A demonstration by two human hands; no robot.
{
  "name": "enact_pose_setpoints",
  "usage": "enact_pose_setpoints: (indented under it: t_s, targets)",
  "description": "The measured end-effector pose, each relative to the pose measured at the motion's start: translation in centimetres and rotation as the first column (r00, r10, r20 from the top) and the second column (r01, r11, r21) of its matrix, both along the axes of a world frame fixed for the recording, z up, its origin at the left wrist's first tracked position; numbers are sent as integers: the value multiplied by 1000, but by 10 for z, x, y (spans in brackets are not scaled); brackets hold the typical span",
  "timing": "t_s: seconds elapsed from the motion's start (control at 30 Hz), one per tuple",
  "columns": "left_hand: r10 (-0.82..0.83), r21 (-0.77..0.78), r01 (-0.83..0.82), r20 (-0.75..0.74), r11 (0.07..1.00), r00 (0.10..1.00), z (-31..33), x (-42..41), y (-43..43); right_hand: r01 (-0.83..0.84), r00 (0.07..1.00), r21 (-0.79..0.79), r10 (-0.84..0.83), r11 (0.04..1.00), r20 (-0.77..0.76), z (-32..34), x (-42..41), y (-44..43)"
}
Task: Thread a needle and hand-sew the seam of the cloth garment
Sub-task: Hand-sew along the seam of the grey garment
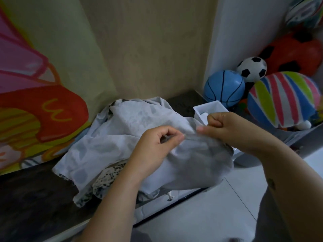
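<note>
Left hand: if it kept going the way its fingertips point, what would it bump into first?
Probably the right hand, just beyond the cloth that the left hand pinches; depth unclear.

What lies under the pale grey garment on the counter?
A black-speckled cloth peeks out beneath the garment, on the dark counter. How far it extends underneath is covered.

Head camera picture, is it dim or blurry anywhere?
Head view: dim, flat light overall; the cloth below the right hand is smeared by motion blur; wide-angle distortion bends the wall edges toward the frame sides; the blue ball looks fairly sharp.
</note>
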State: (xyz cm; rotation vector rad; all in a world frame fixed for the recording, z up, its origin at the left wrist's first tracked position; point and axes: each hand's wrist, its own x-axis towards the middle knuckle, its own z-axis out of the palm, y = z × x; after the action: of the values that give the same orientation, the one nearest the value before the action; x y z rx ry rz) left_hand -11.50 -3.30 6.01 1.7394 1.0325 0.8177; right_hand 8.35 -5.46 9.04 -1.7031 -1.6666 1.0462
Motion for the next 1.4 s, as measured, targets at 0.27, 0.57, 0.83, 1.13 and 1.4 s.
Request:
enact_pose_setpoints:
  t_s: [0.27,0.57,0.83,1.13,1.4]
  targets:
    - [-10,-52,14,71,999,997,-9,-2,3,212,970,231,-174,950,-172,-2,-2,6]
    - [-54,-74,60,85,995,995,-6,-4,-6,-107,935,349,-25,931,355,-7,-10,-3]
    - [-84,-35,87,76,996,994,-6,-8,-8,-211,907,271,85,939,413,-5,-13,-8]
    - [-96,-54,100,69,994,993,-6,-8,-7,-231,916,211,140,950,376,-6,-12,-9]
    - [-91,-55,93,51,994,995,-6,-9,-5,-233,918,193,150,953,368,-7,-11,-8]
